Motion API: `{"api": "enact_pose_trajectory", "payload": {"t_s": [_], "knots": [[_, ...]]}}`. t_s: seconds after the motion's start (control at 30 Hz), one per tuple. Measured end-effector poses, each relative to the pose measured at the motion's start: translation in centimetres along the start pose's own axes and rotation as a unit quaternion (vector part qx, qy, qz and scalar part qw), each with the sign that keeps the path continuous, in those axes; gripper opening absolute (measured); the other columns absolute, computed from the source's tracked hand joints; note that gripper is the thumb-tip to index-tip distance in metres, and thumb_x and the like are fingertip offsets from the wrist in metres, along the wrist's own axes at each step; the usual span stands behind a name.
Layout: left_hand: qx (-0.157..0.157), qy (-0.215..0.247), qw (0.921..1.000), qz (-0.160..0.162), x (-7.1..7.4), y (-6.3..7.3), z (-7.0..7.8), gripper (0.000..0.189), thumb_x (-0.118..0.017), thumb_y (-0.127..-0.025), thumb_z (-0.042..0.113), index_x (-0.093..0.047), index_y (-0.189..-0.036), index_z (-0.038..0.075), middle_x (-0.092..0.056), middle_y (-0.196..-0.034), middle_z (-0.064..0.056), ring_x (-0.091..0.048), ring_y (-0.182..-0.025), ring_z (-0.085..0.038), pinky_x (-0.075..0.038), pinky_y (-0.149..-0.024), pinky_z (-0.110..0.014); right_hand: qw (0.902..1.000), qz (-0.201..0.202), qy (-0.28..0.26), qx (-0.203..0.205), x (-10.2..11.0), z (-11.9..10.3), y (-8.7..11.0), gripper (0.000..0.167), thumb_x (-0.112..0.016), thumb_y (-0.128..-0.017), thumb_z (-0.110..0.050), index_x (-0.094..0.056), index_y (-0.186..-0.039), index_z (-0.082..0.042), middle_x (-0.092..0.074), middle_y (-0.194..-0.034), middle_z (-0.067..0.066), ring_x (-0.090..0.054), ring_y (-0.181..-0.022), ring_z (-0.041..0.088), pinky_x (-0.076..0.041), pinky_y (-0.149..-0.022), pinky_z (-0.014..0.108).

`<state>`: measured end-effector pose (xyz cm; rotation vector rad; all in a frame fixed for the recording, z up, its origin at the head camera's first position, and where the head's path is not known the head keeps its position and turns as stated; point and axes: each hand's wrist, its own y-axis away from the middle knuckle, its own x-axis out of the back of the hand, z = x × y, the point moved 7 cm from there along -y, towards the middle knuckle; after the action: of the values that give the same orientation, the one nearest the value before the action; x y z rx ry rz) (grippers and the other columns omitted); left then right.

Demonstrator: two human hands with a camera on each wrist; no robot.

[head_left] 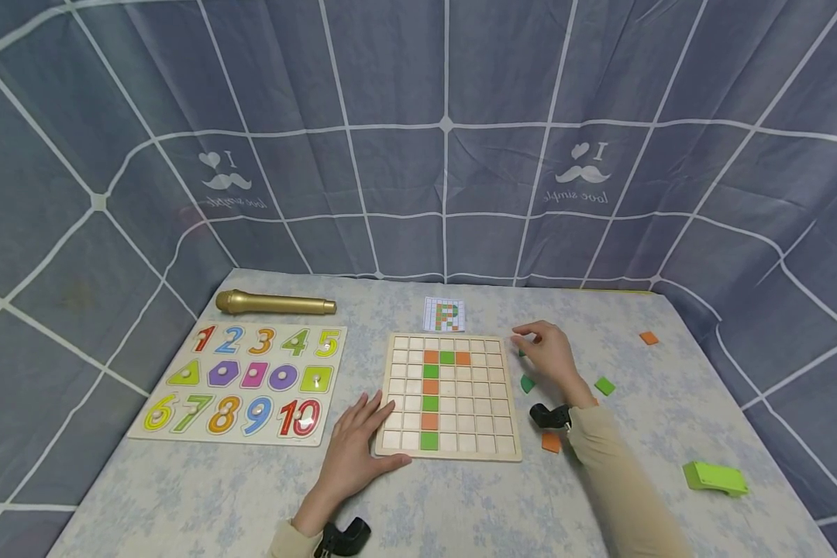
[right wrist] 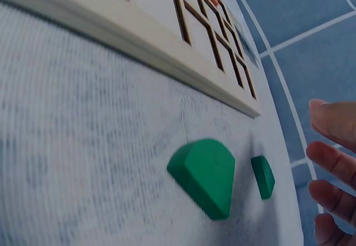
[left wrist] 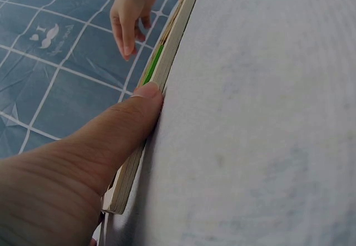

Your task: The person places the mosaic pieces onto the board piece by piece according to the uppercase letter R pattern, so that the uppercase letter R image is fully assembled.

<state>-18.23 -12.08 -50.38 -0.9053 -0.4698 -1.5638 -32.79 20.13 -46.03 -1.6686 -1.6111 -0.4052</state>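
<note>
My left hand rests at the near left corner of a wooden grid board, fingers straight along its left side. In the left wrist view the thumb touches the board's edge. Green and orange square tiles fill a column and part of an upper row of the grid. My right hand hovers just off the board's right side, fingers slightly bent and apart, nothing between them. Below it lie two green round-edged pieces, a nearer one and a farther one.
Behind the board lies a small pattern card. A number and shape puzzle and a gold microphone are at left. Around my right arm lie a green tile, orange tiles and a lime green block.
</note>
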Motion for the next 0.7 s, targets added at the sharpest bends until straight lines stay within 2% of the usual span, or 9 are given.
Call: {"api": "enact_pose_trajectory", "payload": {"t_s": [0.23, 0.47, 0.7], "knots": [[0.002, -0.001, 1.0000, 0.000, 0.0, 0.0, -0.1, 0.087, -0.080, -0.066, 0.055, -0.054, -0.137, 0.011, -0.038, -0.147, -0.011, -0.022, -0.139, -0.032, -0.016, -0.109, -0.054, 0.9996, -0.010, 0.004, -0.026, 0.0, 1.4, 0.2, 0.020, -0.068, -0.089, -0.014, -0.072, -0.104, -0.001, -0.063, -0.106, 0.018, -0.050, -0.077, 0.026, -0.041, -0.065, 0.038], [0.000, 0.000, 1.0000, 0.001, 0.0, 0.1, 0.0, 0.087, -0.080, -0.066, 0.055, -0.054, -0.137, 0.011, -0.037, -0.148, -0.011, -0.022, -0.139, -0.032, -0.016, -0.109, -0.053, 0.9998, -0.009, 0.019, -0.007, -0.1, 1.6, 0.6, 0.020, -0.070, -0.086, -0.010, -0.071, -0.102, 0.002, -0.063, -0.097, 0.018, -0.045, -0.065, 0.021, -0.036, -0.058, 0.035], [-0.003, 0.000, 1.0000, 0.002, 0.1, 0.1, 0.1, 0.086, -0.080, -0.067, 0.054, -0.053, -0.137, 0.012, -0.037, -0.148, -0.011, -0.022, -0.139, -0.032, -0.016, -0.109, -0.053, 0.9992, -0.025, 0.032, 0.001, -0.3, 1.6, 0.6, 0.021, -0.072, -0.084, -0.008, -0.071, -0.102, 0.001, -0.063, -0.095, 0.016, -0.048, -0.070, 0.024, -0.039, -0.064, 0.040]]}}
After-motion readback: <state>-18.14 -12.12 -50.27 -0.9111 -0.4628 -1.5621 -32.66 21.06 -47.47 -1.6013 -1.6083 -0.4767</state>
